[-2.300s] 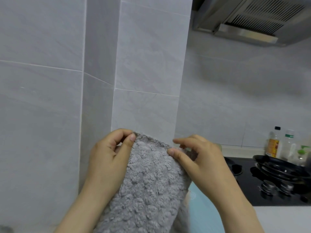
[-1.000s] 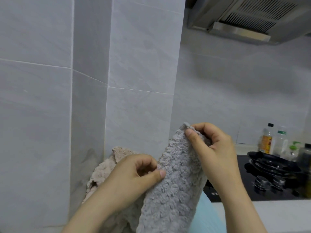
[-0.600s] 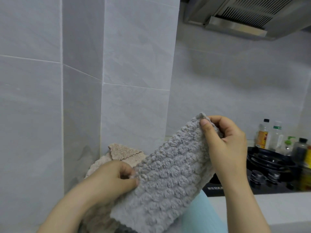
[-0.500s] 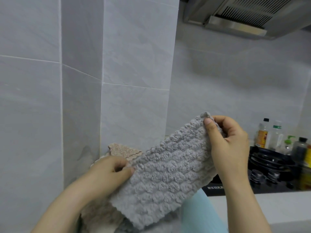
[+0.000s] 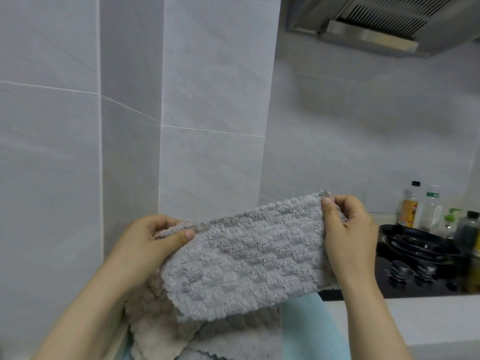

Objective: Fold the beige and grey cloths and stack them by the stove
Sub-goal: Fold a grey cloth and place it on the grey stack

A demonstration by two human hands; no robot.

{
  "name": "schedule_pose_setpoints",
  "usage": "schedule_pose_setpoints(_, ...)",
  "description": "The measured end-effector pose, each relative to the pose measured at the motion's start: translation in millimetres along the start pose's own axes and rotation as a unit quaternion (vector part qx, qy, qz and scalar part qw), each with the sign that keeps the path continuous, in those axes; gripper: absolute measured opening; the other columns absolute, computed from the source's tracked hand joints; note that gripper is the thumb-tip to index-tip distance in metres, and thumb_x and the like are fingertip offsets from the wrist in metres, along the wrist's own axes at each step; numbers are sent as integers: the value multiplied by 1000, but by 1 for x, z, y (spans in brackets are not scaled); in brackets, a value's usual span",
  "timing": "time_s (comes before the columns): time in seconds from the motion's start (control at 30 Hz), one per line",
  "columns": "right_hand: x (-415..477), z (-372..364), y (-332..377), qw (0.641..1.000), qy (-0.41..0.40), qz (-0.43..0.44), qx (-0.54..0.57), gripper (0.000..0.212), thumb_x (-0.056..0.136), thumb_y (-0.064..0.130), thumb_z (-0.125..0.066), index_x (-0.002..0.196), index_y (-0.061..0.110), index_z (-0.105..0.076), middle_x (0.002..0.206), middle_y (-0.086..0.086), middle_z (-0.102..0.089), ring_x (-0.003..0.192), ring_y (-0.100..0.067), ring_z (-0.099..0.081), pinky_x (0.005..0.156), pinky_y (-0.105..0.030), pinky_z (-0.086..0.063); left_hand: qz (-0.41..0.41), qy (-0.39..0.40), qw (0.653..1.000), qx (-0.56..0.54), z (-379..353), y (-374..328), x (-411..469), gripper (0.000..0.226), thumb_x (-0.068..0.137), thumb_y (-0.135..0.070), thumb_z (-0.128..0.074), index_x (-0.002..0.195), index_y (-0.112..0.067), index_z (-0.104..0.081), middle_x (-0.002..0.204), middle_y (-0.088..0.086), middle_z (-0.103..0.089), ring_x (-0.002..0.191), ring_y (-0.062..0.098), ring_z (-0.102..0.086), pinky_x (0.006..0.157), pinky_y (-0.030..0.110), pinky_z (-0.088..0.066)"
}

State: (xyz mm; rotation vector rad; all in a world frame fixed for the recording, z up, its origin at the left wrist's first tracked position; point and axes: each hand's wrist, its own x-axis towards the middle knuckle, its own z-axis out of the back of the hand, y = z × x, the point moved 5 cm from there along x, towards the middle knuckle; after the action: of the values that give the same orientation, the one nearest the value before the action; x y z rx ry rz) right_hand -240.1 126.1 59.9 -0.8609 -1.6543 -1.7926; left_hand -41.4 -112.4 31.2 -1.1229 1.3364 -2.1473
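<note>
I hold a grey waffle-textured cloth (image 5: pixel 246 258) up in the air, stretched out wide and folded to a long band. My left hand (image 5: pixel 150 242) pinches its left top corner between thumb and fingers. My right hand (image 5: pixel 348 235) pinches the right top corner, a little higher. Below it lies a beige cloth (image 5: pixel 153 331) in a heap, with more grey cloth (image 5: pixel 233 333) beside it, both partly hidden by the held cloth and my left forearm. The black stove (image 5: pixel 405 284) is at the right.
A dark pan (image 5: pixel 415 242) sits on the stove, with several bottles (image 5: pixel 431 206) behind it against the tiled wall. A light blue surface (image 5: pixel 306 331) lies under the cloths. A white counter edge (image 5: pixel 415 320) runs at the right; a range hood (image 5: pixel 384 24) hangs above.
The grey cloth went from hanging upright to stretched sideways. My left hand slid down and out to the left corner, then rose; my right hand moved right with its corner.
</note>
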Motion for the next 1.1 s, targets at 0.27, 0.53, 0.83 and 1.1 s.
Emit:
schedule_pose_setpoints(0.27,-6,-13,12,999,49,2,-6,16,94,31,-58,87,18,-64,82,10,-65,78,-4,-57,66,-28,-41,34,32,989,-140,-18,-9,-5,60,61,-47,-83,96,-2,-67,93,17,-73,87,34,-70,88,53,-50)
schedule_pose_setpoints(0.53,-12,-25,-11,994,53,-99,-11,17,98,26,-50,92,13,-58,81,5,-59,72,-10,-52,67,-31,-37,104,-3,994,-18,-23,30,5,49,82,-36,-69,123,-16,-52,113,8,-61,101,24,-62,91,45,-52)
schedule_pose_setpoints(0.83,-13,-31,-29,985,71,-160,0,12,98,25,-50,100,15,-57,74,10,-54,68,-6,-49,70,-32,-39,154,180,920,311,-48,52,-9,38,71,-52,-72,73,-19,-53,70,-5,-56,65,15,-51,63,25,-38)
schedule_pose_setpoints(1.1,-13,-33,-23,985,78,-151,14,14,98,26,-50,101,15,-58,67,6,-54,62,-12,-49,62,-29,-41,102,61,941,318,-64,58,-9,31,74,-38,-72,71,-18,-49,72,-2,-54,63,12,-45,55,26,-34)
